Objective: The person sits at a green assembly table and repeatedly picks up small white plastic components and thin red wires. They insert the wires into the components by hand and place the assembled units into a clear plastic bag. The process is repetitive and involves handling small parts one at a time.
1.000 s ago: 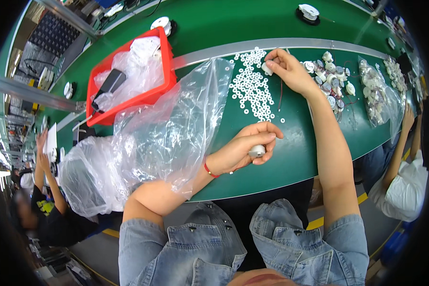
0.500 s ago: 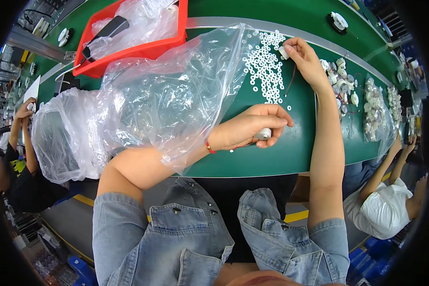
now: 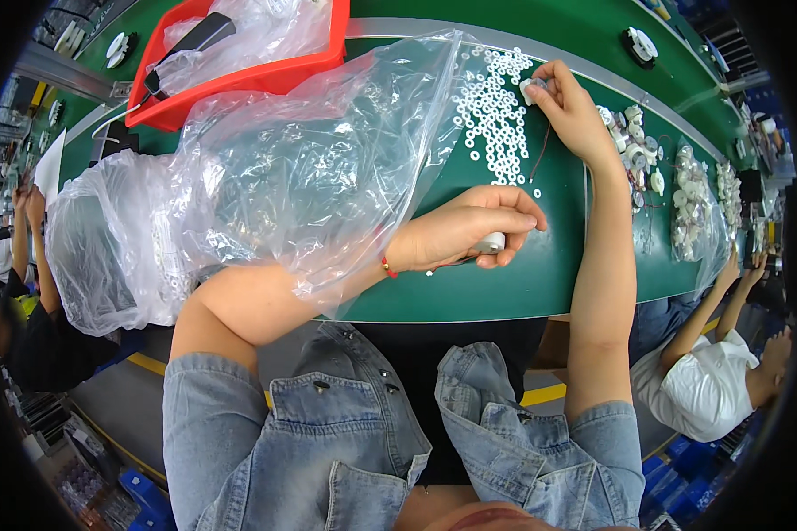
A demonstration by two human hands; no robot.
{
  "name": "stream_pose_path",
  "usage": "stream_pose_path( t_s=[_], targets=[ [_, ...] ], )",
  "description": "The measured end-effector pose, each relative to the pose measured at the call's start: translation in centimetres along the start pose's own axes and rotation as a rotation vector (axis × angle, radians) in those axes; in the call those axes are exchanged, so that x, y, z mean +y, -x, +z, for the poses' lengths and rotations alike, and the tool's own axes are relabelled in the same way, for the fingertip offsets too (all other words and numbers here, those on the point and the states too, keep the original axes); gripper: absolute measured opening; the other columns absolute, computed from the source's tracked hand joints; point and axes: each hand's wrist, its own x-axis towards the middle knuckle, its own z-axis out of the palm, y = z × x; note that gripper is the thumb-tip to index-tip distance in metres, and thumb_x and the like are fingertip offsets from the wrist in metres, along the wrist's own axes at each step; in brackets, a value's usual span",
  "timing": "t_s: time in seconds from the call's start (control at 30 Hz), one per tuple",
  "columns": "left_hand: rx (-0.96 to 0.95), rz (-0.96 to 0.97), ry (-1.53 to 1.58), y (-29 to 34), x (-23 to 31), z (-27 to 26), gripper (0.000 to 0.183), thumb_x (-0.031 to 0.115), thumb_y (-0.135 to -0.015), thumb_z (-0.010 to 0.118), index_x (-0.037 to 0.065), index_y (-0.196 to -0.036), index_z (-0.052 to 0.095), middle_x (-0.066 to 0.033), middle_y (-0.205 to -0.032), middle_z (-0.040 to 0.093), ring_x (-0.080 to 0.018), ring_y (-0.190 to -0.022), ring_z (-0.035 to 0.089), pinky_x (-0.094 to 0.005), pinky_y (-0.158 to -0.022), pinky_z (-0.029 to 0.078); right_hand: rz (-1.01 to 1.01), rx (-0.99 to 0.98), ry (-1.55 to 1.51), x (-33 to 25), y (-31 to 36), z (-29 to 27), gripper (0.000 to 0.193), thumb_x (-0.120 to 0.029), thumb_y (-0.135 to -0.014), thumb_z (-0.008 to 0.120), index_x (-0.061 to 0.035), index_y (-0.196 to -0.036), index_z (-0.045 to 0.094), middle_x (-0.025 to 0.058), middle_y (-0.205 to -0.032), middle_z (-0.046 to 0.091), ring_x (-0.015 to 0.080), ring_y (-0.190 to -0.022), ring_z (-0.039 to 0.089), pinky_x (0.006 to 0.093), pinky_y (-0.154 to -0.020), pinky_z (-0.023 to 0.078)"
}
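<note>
In the curled fingers of my left hand [image 3: 469, 228] sits a small white cylindrical part [image 3: 491, 243], thin leads trailing back toward the wrist. My right hand [image 3: 574, 113], farther off, pinches a small white-and-grey motor-like part [image 3: 531, 89] by its sides. A thin dark wire hangs down from that part over the table. Just left of the right fingertips lie many small white ring washers [image 3: 498, 119], spread loosely on the green tabletop [image 3: 469, 296]. A large clear plastic bag [image 3: 301, 177] lies beside and partly over my left forearm.
A red bin [image 3: 239, 91] with plastic bags and a black adapter [image 3: 195, 46] stands far left. To the right of my right arm are a pile of white wired parts [image 3: 636, 150] and a filled clear bag [image 3: 689, 203]. Other people sit at both sides.
The part in my right fingers has turned slightly and shows more of its grey face. My left hand keeps its hold. The whole view has shifted a little.
</note>
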Motion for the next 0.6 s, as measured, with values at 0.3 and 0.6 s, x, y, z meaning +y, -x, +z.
stream_pose_path(
  t_s=[0.3,0.6],
  targets=[
    [-0.015,-0.013,-0.025,-0.4,0.2,0.2,0.023,0.017,-0.095,0.052,-0.001,-0.109,0.052,-0.0034,-0.075,0.053,-0.0098,-0.062,0.052,-0.0211,-0.046,0.035,-0.131,-0.004,0.161,-0.4,0.0,0.2,0.031,-0.022,-0.092,0.056,-0.0031,-0.111,0.041,0.0285,-0.094,0.064,0.0471,-0.092,0.061,0.0507,-0.075,0.046],
    [0.056,-0.003,-0.076,0.1,0.2,1.0,0.020,0.017,-0.098,0.047,0.002,-0.110,0.053,-0.0031,-0.077,0.049,-0.0121,-0.064,0.049,-0.0217,-0.047,0.033,-0.137,-0.049,0.252,-1.7,-0.2,0.6,0.040,-0.019,-0.091,0.059,-0.0022,-0.123,0.041,0.0300,-0.088,0.063,0.0458,-0.086,0.061,0.0512,-0.073,0.048]
  ],
)
